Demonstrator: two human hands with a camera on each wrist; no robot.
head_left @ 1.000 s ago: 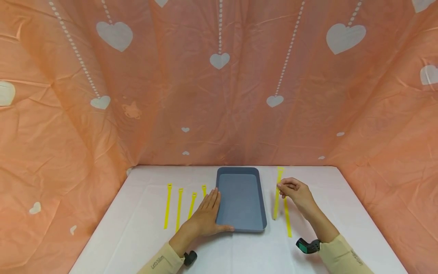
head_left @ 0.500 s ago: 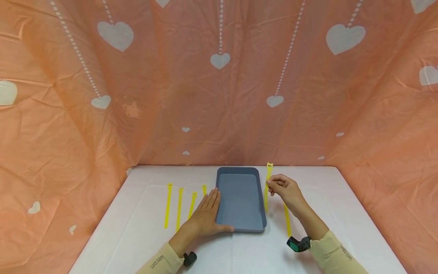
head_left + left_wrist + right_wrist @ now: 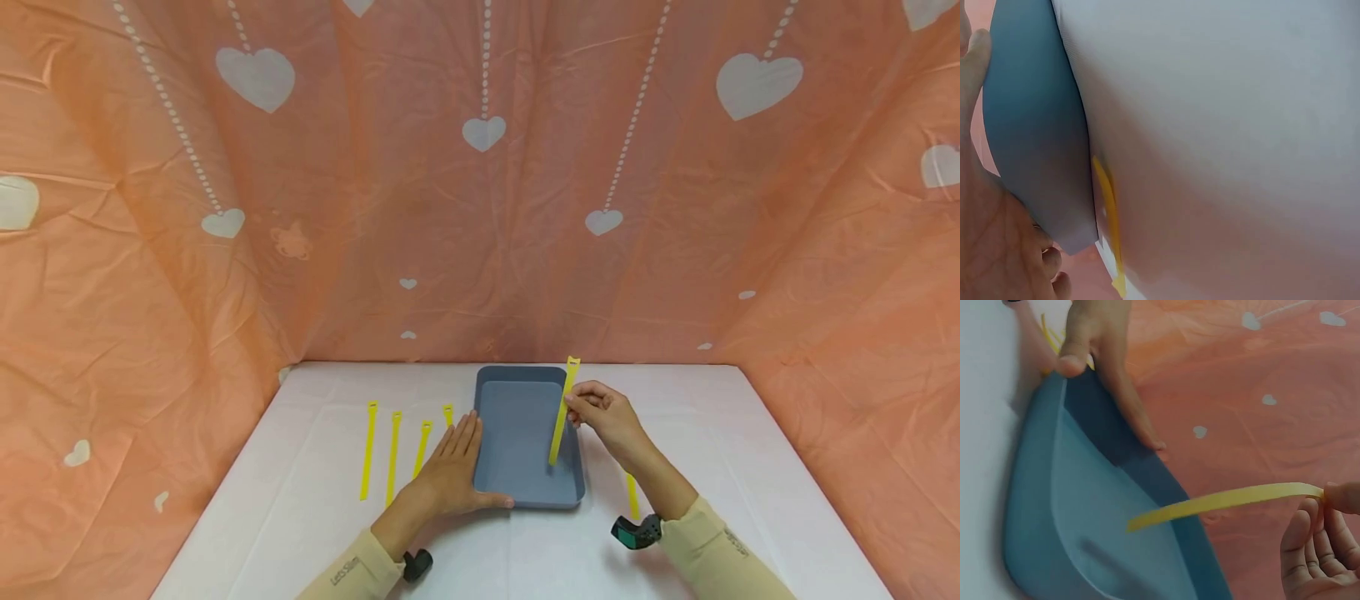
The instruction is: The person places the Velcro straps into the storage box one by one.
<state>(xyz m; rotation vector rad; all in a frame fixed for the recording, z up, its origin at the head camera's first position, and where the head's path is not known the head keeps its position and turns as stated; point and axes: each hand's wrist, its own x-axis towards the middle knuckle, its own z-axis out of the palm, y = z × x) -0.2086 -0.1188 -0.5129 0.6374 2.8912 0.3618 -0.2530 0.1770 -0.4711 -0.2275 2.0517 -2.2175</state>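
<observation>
My right hand point(image 3: 611, 425) pinches a yellow cable strap point(image 3: 560, 429) with a slotted head between thumb and fingers. The strap slants over the right side of a blue-grey rectangular tray point(image 3: 517, 442), its slotted end up and its plain end down over the tray floor. In the right wrist view the strap point(image 3: 1222, 501) bows slightly, and a dark shadow falls on the tray floor below it. My left hand point(image 3: 448, 483) rests with straight fingers along the tray's left wall. Its thumb lies at the near left corner.
Several more yellow straps point(image 3: 368, 454) lie side by side left of the tray, some partly behind the left hand. Another strap point(image 3: 633, 497) lies to the right, mostly hidden under the right forearm. A pink curtain point(image 3: 525, 275) with hearts surrounds the white table point(image 3: 285, 500).
My right hand has moved left with the pinched strap, from beside the tray to over its right side. The left hand and tray have stayed in place.
</observation>
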